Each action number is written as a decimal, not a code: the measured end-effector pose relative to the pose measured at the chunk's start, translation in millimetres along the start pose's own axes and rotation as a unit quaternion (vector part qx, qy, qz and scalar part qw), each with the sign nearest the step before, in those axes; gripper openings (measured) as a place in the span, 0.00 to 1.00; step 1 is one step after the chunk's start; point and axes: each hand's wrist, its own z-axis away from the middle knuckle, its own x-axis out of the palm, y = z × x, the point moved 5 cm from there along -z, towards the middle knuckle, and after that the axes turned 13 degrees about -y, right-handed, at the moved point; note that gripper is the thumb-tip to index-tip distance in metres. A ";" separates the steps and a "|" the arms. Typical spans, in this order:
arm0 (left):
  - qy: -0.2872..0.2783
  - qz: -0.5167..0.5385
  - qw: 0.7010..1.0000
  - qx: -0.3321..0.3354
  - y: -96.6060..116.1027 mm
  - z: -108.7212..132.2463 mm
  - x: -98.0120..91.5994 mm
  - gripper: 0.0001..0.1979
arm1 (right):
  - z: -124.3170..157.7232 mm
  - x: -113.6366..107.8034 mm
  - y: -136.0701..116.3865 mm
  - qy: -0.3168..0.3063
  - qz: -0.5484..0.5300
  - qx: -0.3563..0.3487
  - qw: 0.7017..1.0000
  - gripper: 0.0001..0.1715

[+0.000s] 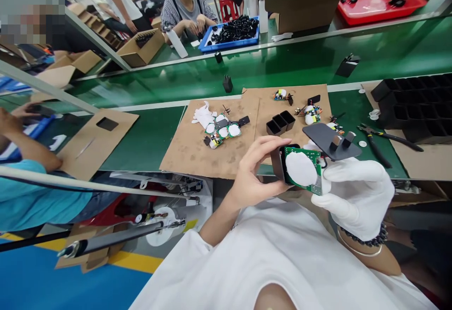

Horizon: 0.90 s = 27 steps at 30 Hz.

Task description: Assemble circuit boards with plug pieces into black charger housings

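Both hands are up in front of the chest, just above the near edge of the green surface (148,140). The left hand (252,175), bare, pinches a small black housing (278,163) between thumb and fingertips. The right hand (356,194), in a white glove, is closed around the edge of a green circuit board (304,168) with a round white pad on its face, and the board sits right at the housing's open mouth. A black plug plate (325,139) with two prongs hangs off the board's top. Behind them, on the cardboard sheet (197,150), lie three empty black housings (280,122), a cluster of loose boards (222,131) and a spare white glove (204,114). Pliers (384,138) rest to the right.
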 end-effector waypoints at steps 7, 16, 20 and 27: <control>0.001 -0.023 1.000 0.010 5.2 -0.4 1.1 0.29 | 1.3 -1.4 -1.3 0.004 0.002 -0.004 1.000 0.27; -0.005 -0.023 1.000 0.016 7.6 -0.4 1.5 0.30 | 0.7 0.8 -1.9 -0.004 0.037 -0.016 0.999 0.26; -0.005 -0.028 0.999 0.018 8.2 -0.8 1.2 0.29 | 2.2 0.0 -0.2 -0.002 0.044 -0.007 0.999 0.27; -0.004 -0.027 0.999 0.022 7.9 0.2 0.4 0.28 | 3.2 1.7 0.3 -0.014 0.064 -0.010 0.998 0.25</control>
